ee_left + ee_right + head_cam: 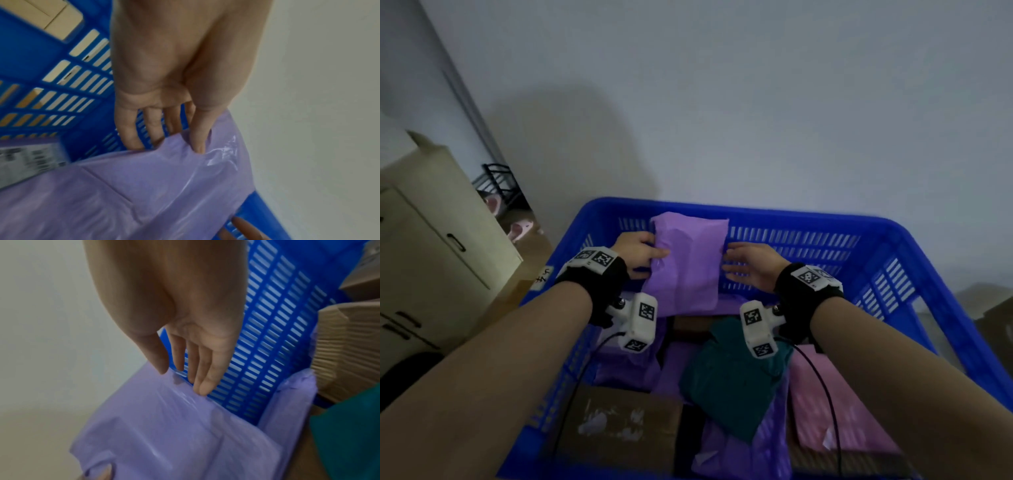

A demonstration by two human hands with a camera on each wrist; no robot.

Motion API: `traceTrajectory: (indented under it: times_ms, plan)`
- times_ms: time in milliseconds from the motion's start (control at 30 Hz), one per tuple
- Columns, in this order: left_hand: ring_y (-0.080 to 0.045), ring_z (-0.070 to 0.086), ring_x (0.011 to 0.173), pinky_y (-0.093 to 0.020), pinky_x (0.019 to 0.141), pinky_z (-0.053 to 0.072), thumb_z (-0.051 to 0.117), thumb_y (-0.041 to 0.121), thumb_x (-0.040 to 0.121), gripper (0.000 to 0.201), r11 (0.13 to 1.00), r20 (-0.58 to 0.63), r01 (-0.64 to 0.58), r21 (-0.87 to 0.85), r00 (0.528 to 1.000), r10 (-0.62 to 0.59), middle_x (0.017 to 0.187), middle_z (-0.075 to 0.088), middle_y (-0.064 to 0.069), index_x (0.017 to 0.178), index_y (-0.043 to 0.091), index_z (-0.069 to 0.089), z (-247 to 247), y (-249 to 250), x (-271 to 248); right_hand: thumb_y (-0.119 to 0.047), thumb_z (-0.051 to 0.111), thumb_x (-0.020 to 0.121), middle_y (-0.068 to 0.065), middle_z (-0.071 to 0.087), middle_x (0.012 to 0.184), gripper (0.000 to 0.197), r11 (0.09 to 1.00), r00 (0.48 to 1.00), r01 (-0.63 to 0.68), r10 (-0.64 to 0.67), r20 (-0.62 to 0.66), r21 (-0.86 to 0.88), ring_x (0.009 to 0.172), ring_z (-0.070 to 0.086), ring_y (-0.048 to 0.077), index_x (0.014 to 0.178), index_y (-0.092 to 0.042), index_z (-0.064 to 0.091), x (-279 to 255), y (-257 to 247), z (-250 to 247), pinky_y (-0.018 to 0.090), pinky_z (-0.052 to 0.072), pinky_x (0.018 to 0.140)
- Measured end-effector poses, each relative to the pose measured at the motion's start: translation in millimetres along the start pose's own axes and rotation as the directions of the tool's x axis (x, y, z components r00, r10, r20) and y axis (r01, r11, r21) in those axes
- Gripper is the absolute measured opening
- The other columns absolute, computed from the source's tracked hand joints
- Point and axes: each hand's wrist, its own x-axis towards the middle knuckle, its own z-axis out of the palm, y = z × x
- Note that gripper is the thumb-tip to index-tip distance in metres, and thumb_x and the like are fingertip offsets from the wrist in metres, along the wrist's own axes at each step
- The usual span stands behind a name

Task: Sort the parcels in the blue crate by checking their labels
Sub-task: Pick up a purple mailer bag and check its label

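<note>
A blue slatted crate [808, 215] holds several parcels. Both hands hold a purple plastic parcel [688, 267] upright against its far wall. My left hand [654, 255] pinches the parcel's left edge, with the thumb [198, 146] on the front and the fingers behind it. My right hand [732, 263] has straight fingers [202, 386] touching the right edge of the purple parcel [174, 434]. No label shows on the side facing me. A blurred white label [28, 164] is at the left of the left wrist view, and I cannot tell which parcel it is on.
Below the hands in the crate lie a teal parcel [729, 377], a pink parcel [835, 411], a brown cardboard box [626, 428] and more purple bags [626, 366]. A beige cabinet [431, 240] stands left of the crate. A grey wall rises behind it.
</note>
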Motion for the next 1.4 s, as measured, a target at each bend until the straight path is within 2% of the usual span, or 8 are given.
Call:
traceTrajectory:
  times_ms: [300, 433, 567, 733, 867, 1067, 1200, 1400]
  plan:
    - [-0.004, 0.065, 0.067, -0.024, 0.077, 0.054, 0.071, -0.017, 0.071, 0.023, 0.883, 0.12, -0.454, 0.12, 0.89, 0.441, 0.073, 0.069, -0.002, 0.083, 0.001, 0.063, -13, 30, -17, -0.029, 0.041, 0.099, 0.02, 0.067, 0.089, 0.03, 0.975, 0.985, -0.102, 0.071, 0.159, 0.196, 0.079, 0.067, 0.029, 0.101, -0.006, 0.059, -13, -14, -11, 0.032, 0.059, 0.067]
    - [0.008, 0.063, 0.075, -0.001, 0.067, 0.048, 0.067, -0.023, 0.069, 0.038, 0.848, 0.16, -0.481, 0.221, 0.876, 0.455, 0.088, 0.066, 0.005, 0.066, 0.015, 0.061, -14, 38, -31, -0.007, 0.052, 0.094, 0.013, 0.066, 0.096, 0.011, 0.988, 0.977, -0.068, 0.037, 0.209, 0.142, 0.074, 0.068, 0.019, 0.102, -0.003, 0.058, -23, -20, -12, 0.028, 0.061, 0.062]
    - [-0.004, 0.038, 0.117, -0.005, 0.09, 0.034, 0.062, -0.021, 0.073, 0.04, 0.731, 0.172, -0.526, 0.434, 0.845, 0.506, 0.119, 0.041, 0.004, 0.078, 0.018, 0.07, -16, 34, -38, 0.0, 0.059, 0.089, 0.014, 0.068, 0.1, 0.024, 0.991, 0.978, -0.021, -0.007, 0.207, 0.135, 0.074, 0.068, 0.022, 0.113, 0.003, 0.058, -26, -19, -11, 0.027, 0.06, 0.059]
    - [-0.021, 0.058, 0.099, -0.012, 0.062, 0.051, 0.054, -0.027, 0.071, 0.05, 0.785, 0.044, -0.507, 0.357, 0.848, 0.528, 0.114, 0.063, -0.012, 0.073, 0.022, 0.063, -18, 14, -30, 0.005, 0.06, 0.086, 0.018, 0.066, 0.112, 0.032, 0.993, 0.981, 0.043, -0.064, 0.183, 0.114, 0.094, 0.066, 0.028, 0.118, 0.007, 0.057, -27, -14, -11, 0.035, 0.06, 0.073]
    - [-0.015, 0.049, 0.098, -0.015, 0.066, 0.038, 0.059, -0.009, 0.083, 0.028, 0.796, -0.107, -0.472, 0.379, 0.832, 0.545, 0.115, 0.06, -0.009, 0.094, 0.016, 0.062, -24, 7, -26, 0.008, 0.067, 0.079, 0.02, 0.065, 0.112, 0.037, 0.98, 0.984, 0.151, -0.137, 0.112, -0.127, 0.097, 0.065, 0.031, 0.116, 0.005, 0.06, -23, -15, -8, 0.041, 0.058, 0.081]
    - [-0.016, 0.048, 0.117, -0.019, 0.095, 0.032, 0.067, 0.02, 0.086, 0.035, 0.639, -0.044, -0.53, 0.558, 0.75, 0.66, 0.128, 0.053, -0.006, 0.118, 0.011, 0.058, -18, 23, -35, -0.004, 0.079, 0.072, 0.007, 0.063, 0.087, 0.029, 0.468, 0.885, 0.437, -0.378, 0.273, -0.768, 0.084, 0.056, 0.018, 0.1, 0.0, 0.071, -24, -35, 9, 0.034, 0.049, 0.078]
    - [-0.015, 0.061, 0.107, -0.024, 0.091, 0.045, 0.074, 0.031, 0.079, 0.033, 0.515, 0.143, -0.506, 0.692, 0.795, 0.589, 0.113, 0.068, -0.001, 0.106, 0.013, 0.07, -10, 36, -40, -0.004, 0.076, 0.072, 0.006, 0.069, 0.091, 0.026, 0.133, 0.816, 0.496, -0.409, 0.408, -0.858, 0.084, 0.059, 0.017, 0.097, -0.006, 0.073, -31, -46, 28, 0.024, 0.042, 0.073]
    - [-0.008, 0.063, 0.084, -0.02, 0.075, 0.044, 0.074, 0.024, 0.079, 0.024, 0.434, 0.265, -0.452, 0.779, 0.865, 0.426, 0.1, 0.074, 0.0, 0.1, 0.013, 0.075, 3, 40, -39, -0.003, 0.071, 0.072, 0.005, 0.074, 0.094, 0.021, -0.095, 0.765, 0.527, -0.38, 0.52, -0.845, 0.089, 0.066, 0.022, 0.091, -0.01, 0.074, -37, -55, 45, 0.033, 0.052, 0.078]
